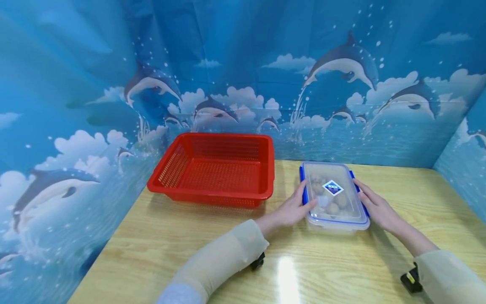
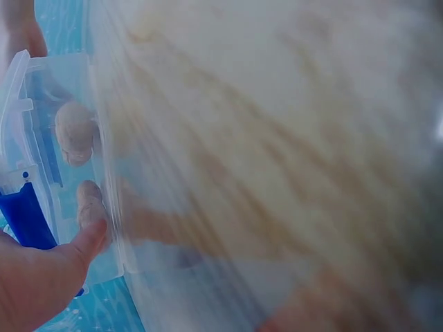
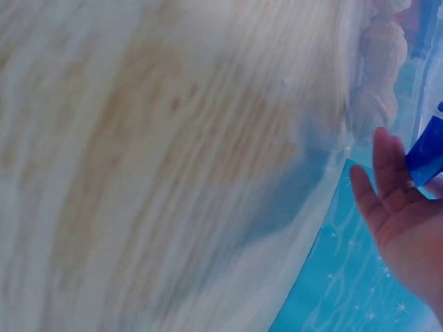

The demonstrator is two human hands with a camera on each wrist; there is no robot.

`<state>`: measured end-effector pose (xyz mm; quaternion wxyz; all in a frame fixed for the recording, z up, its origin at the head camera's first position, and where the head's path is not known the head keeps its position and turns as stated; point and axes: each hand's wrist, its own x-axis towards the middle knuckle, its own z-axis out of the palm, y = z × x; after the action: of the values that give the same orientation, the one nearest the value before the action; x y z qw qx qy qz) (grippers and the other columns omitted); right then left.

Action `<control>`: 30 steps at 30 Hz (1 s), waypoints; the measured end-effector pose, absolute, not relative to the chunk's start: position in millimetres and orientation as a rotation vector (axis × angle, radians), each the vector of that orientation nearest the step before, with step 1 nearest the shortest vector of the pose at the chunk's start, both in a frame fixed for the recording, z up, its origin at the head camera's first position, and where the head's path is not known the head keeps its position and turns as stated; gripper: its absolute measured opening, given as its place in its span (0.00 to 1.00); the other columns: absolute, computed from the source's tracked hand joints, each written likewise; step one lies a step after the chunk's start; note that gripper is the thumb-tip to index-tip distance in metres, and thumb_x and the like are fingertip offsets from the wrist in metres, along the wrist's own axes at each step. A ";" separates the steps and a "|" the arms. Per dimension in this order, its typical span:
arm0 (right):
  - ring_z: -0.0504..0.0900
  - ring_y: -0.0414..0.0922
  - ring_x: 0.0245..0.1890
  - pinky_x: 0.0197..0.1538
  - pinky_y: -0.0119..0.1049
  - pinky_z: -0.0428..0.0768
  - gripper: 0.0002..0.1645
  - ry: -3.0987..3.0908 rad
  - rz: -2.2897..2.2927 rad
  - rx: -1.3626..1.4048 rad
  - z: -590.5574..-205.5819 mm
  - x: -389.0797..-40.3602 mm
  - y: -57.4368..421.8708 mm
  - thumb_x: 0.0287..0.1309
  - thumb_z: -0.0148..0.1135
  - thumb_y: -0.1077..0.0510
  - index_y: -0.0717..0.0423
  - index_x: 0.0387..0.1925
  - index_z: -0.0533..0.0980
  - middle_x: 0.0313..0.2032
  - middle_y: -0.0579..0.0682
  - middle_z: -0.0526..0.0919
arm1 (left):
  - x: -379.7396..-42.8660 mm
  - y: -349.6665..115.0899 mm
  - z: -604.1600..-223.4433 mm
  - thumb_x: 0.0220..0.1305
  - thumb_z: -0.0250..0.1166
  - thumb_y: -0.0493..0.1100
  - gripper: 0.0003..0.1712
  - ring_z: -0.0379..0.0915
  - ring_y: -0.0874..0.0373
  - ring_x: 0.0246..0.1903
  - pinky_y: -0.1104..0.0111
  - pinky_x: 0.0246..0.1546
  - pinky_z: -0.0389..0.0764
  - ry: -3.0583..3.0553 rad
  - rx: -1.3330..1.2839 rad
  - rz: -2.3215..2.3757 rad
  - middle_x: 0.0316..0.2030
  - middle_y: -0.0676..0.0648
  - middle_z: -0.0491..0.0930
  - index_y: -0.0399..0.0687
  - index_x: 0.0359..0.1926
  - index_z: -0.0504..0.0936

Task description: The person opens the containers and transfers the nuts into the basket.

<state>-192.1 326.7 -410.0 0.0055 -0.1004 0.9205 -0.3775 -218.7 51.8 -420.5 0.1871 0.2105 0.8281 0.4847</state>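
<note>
A clear lidded food container (image 1: 334,219) with blue side latches and a diamond-shaped label lies on the table, with several pale brown round lumps (image 2: 75,131) inside. My left hand (image 1: 293,207) holds its left side, the thumb toward the front corner and the fingers along the edge. In the left wrist view that thumb lies against the clear wall beside a blue latch (image 2: 28,214). At the opposite side is my right hand (image 1: 379,210), its fingers extended along the edge. The right wrist view has these fingers slightly spread by the other latch (image 3: 426,155).
A red perforated plastic basket (image 1: 210,196) stands on the wooden table (image 1: 322,270) left of the container. Behind both hangs a blue dolphin-print backdrop (image 1: 243,63), which also covers the sides. Black wrist devices (image 1: 411,280) show under the sleeves.
</note>
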 end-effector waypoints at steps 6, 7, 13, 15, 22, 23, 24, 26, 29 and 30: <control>0.51 0.78 0.63 0.60 0.72 0.52 0.31 2.854 -1.242 -0.333 -410.1 -191.1 325.6 0.78 0.31 0.54 0.63 0.75 0.44 0.67 0.79 0.48 | -217.7 54.9 -422.3 0.69 0.48 0.67 0.43 0.45 0.54 0.72 0.53 0.69 0.53 2.323 0.580 1.377 0.75 0.57 0.44 0.74 0.76 0.34; 0.52 0.78 0.63 0.60 0.72 0.53 0.31 2.856 -1.245 -0.340 -410.1 -191.3 325.2 0.78 0.30 0.55 0.64 0.75 0.44 0.67 0.79 0.49 | -217.6 55.8 -422.6 0.70 0.48 0.67 0.43 0.46 0.54 0.72 0.53 0.69 0.53 2.327 0.579 1.381 0.75 0.56 0.45 0.73 0.76 0.33; 0.53 0.79 0.62 0.60 0.71 0.55 0.30 2.834 -1.280 -0.385 -409.9 -192.6 323.4 0.77 0.30 0.59 0.68 0.73 0.43 0.66 0.81 0.48 | -216.2 57.7 -422.6 0.71 0.48 0.65 0.43 0.46 0.54 0.72 0.54 0.69 0.52 2.309 0.552 1.415 0.75 0.54 0.47 0.73 0.76 0.33; 0.51 0.78 0.63 0.61 0.71 0.53 0.30 2.817 -1.300 -0.387 -410.1 -193.1 323.7 0.77 0.29 0.59 0.69 0.73 0.42 0.67 0.80 0.47 | -216.3 58.2 -422.2 0.71 0.48 0.65 0.43 0.45 0.54 0.72 0.54 0.69 0.52 2.299 0.543 1.420 0.75 0.54 0.46 0.72 0.76 0.33; 0.46 0.77 0.65 0.66 0.65 0.46 0.30 2.784 -1.354 -0.424 -413.1 -194.5 325.3 0.78 0.29 0.59 0.68 0.73 0.41 0.68 0.78 0.44 | -215.8 58.2 -421.9 0.72 0.48 0.63 0.43 0.45 0.55 0.72 0.57 0.69 0.51 2.308 0.552 1.430 0.75 0.52 0.46 0.68 0.77 0.33; 0.45 0.76 0.66 0.66 0.64 0.45 0.30 2.782 -1.363 -0.434 -413.5 -194.3 325.8 0.78 0.28 0.59 0.68 0.73 0.41 0.68 0.78 0.44 | -215.7 58.4 -421.9 0.72 0.48 0.63 0.43 0.45 0.55 0.72 0.58 0.70 0.51 2.309 0.555 1.431 0.75 0.52 0.46 0.67 0.77 0.33; 0.45 0.76 0.66 0.67 0.62 0.44 0.30 2.776 -1.371 -0.443 -413.8 -194.0 326.3 0.78 0.28 0.59 0.68 0.74 0.41 0.68 0.78 0.43 | -215.4 58.5 -421.6 0.72 0.48 0.63 0.43 0.45 0.55 0.72 0.58 0.70 0.51 2.311 0.553 1.430 0.75 0.52 0.46 0.67 0.77 0.33; 0.45 0.76 0.66 0.69 0.56 0.44 0.30 2.778 -1.375 -0.455 -414.2 -193.5 326.9 0.78 0.28 0.58 0.68 0.74 0.41 0.68 0.78 0.43 | -215.0 58.8 -420.7 0.72 0.48 0.63 0.43 0.45 0.55 0.72 0.58 0.70 0.50 2.311 0.550 1.430 0.75 0.52 0.46 0.67 0.77 0.33; 0.44 0.76 0.66 0.71 0.44 0.44 0.30 2.779 -1.380 -0.467 -414.8 -193.3 327.8 0.78 0.28 0.58 0.68 0.74 0.41 0.68 0.78 0.43 | -214.6 59.2 -419.7 0.72 0.48 0.62 0.43 0.45 0.55 0.72 0.59 0.70 0.50 2.317 0.550 1.429 0.75 0.52 0.46 0.66 0.77 0.34; 0.44 0.76 0.66 0.71 0.39 0.44 0.30 2.779 -1.383 -0.469 -415.3 -193.3 328.1 0.78 0.28 0.58 0.67 0.74 0.41 0.69 0.77 0.43 | -214.4 59.3 -419.5 0.73 0.48 0.62 0.43 0.45 0.55 0.72 0.59 0.70 0.50 2.318 0.551 1.428 0.75 0.52 0.45 0.66 0.77 0.34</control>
<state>-193.3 328.1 -415.3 0.0011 -0.1494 0.8853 -0.4404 -214.4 59.3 -419.5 0.1809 0.1952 0.8208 0.5055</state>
